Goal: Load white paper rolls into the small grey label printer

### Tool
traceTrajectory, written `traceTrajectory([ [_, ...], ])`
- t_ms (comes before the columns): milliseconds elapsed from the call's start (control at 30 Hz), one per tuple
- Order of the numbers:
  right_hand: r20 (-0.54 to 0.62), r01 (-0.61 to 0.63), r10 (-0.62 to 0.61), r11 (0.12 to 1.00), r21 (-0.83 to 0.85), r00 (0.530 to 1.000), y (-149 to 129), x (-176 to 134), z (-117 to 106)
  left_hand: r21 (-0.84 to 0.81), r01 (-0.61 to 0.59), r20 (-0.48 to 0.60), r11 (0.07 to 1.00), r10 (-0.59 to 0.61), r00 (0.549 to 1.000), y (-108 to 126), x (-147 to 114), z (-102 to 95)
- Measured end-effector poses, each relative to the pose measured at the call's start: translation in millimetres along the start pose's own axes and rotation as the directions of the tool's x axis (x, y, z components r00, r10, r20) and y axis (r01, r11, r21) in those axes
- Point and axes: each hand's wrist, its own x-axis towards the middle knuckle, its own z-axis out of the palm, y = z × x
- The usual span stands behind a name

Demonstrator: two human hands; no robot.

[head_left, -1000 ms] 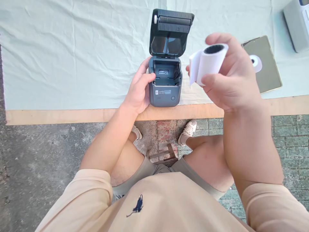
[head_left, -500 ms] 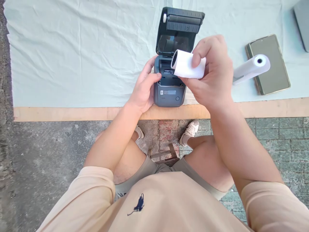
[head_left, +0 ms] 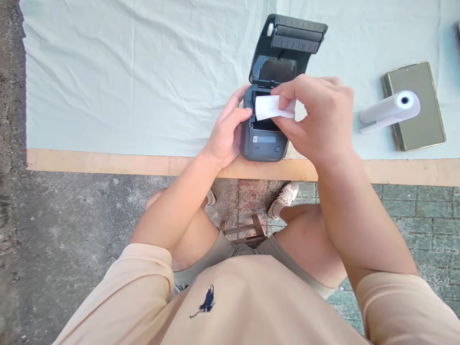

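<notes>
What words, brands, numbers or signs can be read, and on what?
No words, brands or numbers are legible.
Label printer, front sticker: print too small and blurred.
Its round button: a power sign.
Its open lid: small mark, too blurred.
Shirt: dark embroidered figure, no letters.

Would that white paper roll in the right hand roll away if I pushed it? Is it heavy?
The white paper roll would probably roll on something flat, since its side looks curved. It's likely light: the right hand pinches it between thumb and fingers. It may keep its shape, as no creases show.
</notes>
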Motion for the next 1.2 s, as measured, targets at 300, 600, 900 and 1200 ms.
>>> traceTrajectory([
  [300, -0.013, 0.083, -0.082, 0.984, 0.156, 0.997, 2, -3, 2, -0.020, -0.010, 0.009, 1.000, 0.010, 1.000, -5, 4, -3.0],
  [600, 0.068, 0.038, -0.039, 0.999, 0.022, 0.997, -1, -1, -10, -0.039, -0.079, 0.119, 0.996, 0.083, 0.989, -8, 2, -5.6],
  [900, 0.033, 0.073, -0.077, 0.991, 0.108, 0.996, 8, 1, -4, -0.047, -0.036, 0.119, 0.998, 0.042, 0.992, -5, 3, -6.6],
  [1200, 0.162, 0.226, -0.229, 0.974, 0.035, 0.960, 1, -7, -20, -0.020, -0.041, 0.114, 0.999, 0.043, 0.993, -5, -1, -4.6],
])
